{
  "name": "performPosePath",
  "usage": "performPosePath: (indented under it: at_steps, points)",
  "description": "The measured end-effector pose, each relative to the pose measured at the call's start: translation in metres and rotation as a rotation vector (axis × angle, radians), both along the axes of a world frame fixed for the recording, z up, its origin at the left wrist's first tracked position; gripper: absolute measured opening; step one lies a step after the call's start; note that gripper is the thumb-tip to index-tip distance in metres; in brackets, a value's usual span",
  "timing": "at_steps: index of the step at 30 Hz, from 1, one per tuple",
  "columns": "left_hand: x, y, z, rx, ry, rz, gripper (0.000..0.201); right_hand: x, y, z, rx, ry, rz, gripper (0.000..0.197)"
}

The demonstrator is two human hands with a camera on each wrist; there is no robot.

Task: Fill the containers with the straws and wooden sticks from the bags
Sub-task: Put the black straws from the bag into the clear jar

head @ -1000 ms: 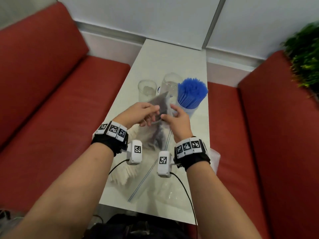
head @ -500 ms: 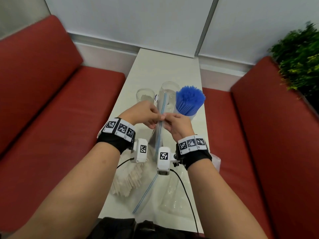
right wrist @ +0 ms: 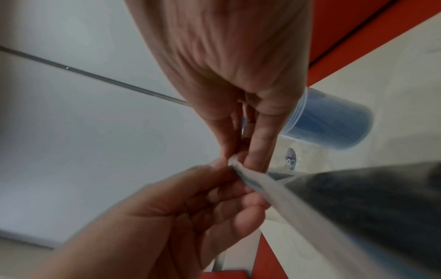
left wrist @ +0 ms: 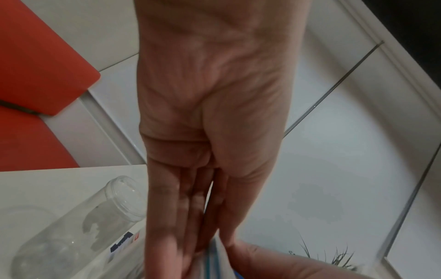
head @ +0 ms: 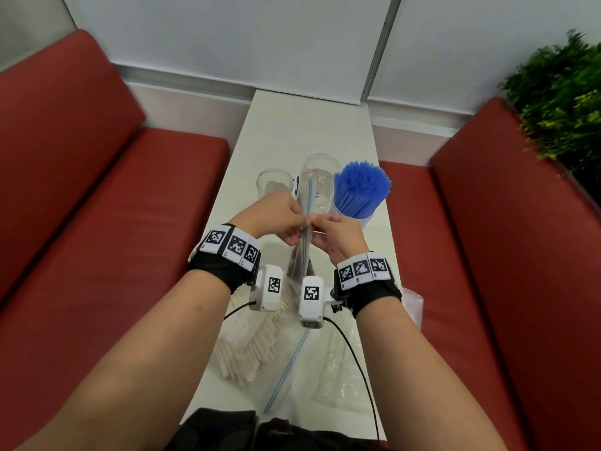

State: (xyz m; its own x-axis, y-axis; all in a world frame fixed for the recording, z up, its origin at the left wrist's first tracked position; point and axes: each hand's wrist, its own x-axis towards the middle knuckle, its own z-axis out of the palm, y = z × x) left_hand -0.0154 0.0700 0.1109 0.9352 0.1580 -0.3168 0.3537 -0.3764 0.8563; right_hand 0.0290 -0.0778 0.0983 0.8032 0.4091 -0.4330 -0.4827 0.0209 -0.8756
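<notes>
Both hands hold a clear zip bag [head: 300, 265] with dark contents upright above the table. My left hand [head: 299, 220] and right hand [head: 314, 222] pinch its blue seal strip [head: 309, 200] from either side, fingertips almost meeting. In the left wrist view the left hand's fingers [left wrist: 190, 226] lie along the seal. The right wrist view has the right hand [right wrist: 238, 151] pinching the zip bag [right wrist: 334, 207] at its top edge. Behind the hands stand two empty clear jars [head: 274, 183] [head: 320, 170] and a container of blue straws [head: 361, 190].
A bag of wooden sticks [head: 250, 346] and an empty zip bag [head: 328, 369] lie on the near part of the white table [head: 302, 125]. Red benches [head: 113, 206] flank the table. A green plant [head: 562, 102] is at the far right.
The bag has turned from flat-on to edge-on and upright, and both hands have closed in on its blue seal. The view has tilted up a little.
</notes>
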Motion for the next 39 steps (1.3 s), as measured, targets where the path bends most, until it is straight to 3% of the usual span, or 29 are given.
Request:
performPosePath:
  at_steps: [4,9,12,15,17,22,27,30,34,36,39]
  points:
    - [0.0,-0.003,0.0,-0.003,-0.014,0.023,0.04,0.002,-0.005,0.004,0.018,0.045,0.057,0.013]
    - [0.003,-0.006,0.0,-0.005,0.034,-0.051,0.018,0.007,-0.013,0.005,-0.046,0.015,0.131,0.009]
    - [0.006,-0.014,-0.001,0.004,0.041,0.018,0.021,0.01,-0.014,0.006,-0.078,-0.059,0.14,0.014]
    - [0.008,-0.019,-0.002,-0.016,0.027,0.131,0.041,0.011,-0.015,0.006,-0.077,-0.107,0.142,0.019]
    - [0.011,-0.023,-0.005,-0.053,0.026,0.206,0.038,0.013,-0.016,0.006,-0.07,-0.109,0.109,0.019]
    - [0.007,-0.024,-0.012,-0.289,-0.009,0.289,0.012,0.018,-0.02,0.007,-0.031,-0.05,0.093,0.018]
    - [0.002,-0.026,-0.023,-0.571,-0.037,0.333,0.011,0.023,-0.023,0.0,-0.052,-0.074,0.091,0.022]
    - [-0.002,-0.028,-0.028,-0.629,-0.017,0.373,0.009,0.024,-0.02,-0.007,-0.107,-0.113,0.086,0.01]
    - [-0.005,-0.026,-0.038,-0.748,-0.015,0.567,0.006,0.032,-0.019,-0.025,-0.246,-0.195,-0.027,0.01]
    - [-0.011,-0.011,-0.042,-0.96,-0.009,0.719,0.009,0.038,-0.027,-0.033,-0.262,-0.142,-0.115,0.012]
    - [-0.022,0.015,-0.05,-1.39,-0.028,0.901,0.019,0.042,-0.042,-0.043,-0.14,0.1,-0.206,0.016]
